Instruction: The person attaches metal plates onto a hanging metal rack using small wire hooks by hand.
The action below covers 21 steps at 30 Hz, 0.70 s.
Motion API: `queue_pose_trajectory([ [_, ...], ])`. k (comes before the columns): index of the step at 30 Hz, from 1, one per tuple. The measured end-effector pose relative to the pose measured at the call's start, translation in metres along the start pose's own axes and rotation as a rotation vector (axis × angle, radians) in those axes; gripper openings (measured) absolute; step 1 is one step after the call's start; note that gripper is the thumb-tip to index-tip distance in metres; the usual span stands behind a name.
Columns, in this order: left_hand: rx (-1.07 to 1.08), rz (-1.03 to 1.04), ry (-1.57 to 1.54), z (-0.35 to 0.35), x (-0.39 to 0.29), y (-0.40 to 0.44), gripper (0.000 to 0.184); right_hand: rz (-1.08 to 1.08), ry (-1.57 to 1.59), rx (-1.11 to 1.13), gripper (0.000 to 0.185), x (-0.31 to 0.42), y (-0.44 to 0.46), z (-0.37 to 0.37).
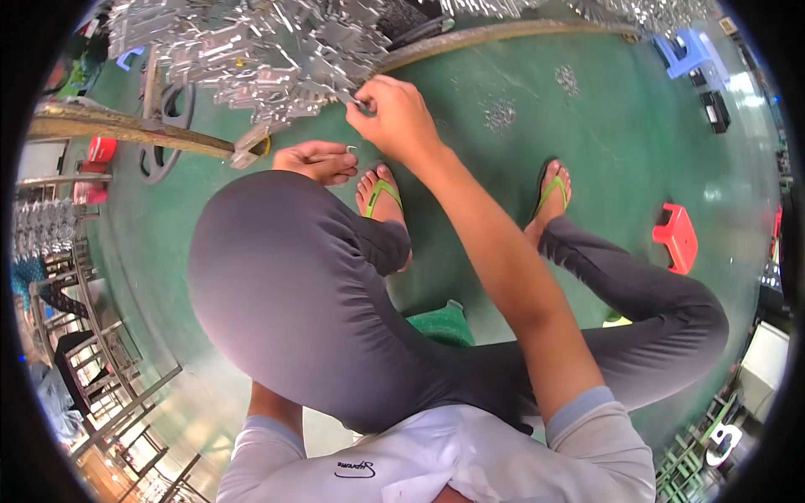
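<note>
My right hand [392,116] is raised at the lower right edge of a large bunch of shiny metal pieces [277,59]. Its thumb and fingers are pinched on a small flat metal piece [345,96] at the edge of the bunch. Lower and to the left, beside my knee, my left hand [317,161] holds a small pale hook-shaped piece [350,149] between thumb and fingertips. The knee hides part of the left wrist and forearm.
Wooden beams [134,130] run beside the bunch. Small metal pieces [500,116] lie scattered on the green floor. A red stool [676,238] stands at right, a blue stool [694,57] at upper right. Metal racks [101,360] stand at left.
</note>
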State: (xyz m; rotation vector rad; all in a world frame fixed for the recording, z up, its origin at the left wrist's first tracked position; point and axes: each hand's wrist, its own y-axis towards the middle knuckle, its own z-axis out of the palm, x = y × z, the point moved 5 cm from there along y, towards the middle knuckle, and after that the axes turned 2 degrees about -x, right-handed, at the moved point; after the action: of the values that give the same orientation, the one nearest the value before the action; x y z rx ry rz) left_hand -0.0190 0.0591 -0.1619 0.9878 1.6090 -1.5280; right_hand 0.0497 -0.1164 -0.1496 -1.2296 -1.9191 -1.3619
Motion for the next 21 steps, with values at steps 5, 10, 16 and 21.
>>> queue_pose_trajectory([
  [5, 0.154, -0.05, -0.005, 0.043, 0.088, 0.066, 0.022, 0.031, -0.054, 0.0, 0.026, -0.013, 0.005, -0.008],
  [10, 0.261, 0.033, 0.098, 0.084, 0.137, 0.105, 0.018, 0.048, -0.079, -0.068, 0.023, -0.012, 0.0, -0.01],
  [16, -0.135, 0.374, 0.114, 0.045, 0.058, 0.067, 0.017, 0.014, -0.03, -0.137, 0.022, -0.009, -0.011, -0.014],
  [21, -0.378, 0.824, -0.023, 0.024, -0.02, 0.007, 0.012, -0.007, 0.021, -0.197, 0.022, -0.006, -0.024, 0.002],
])
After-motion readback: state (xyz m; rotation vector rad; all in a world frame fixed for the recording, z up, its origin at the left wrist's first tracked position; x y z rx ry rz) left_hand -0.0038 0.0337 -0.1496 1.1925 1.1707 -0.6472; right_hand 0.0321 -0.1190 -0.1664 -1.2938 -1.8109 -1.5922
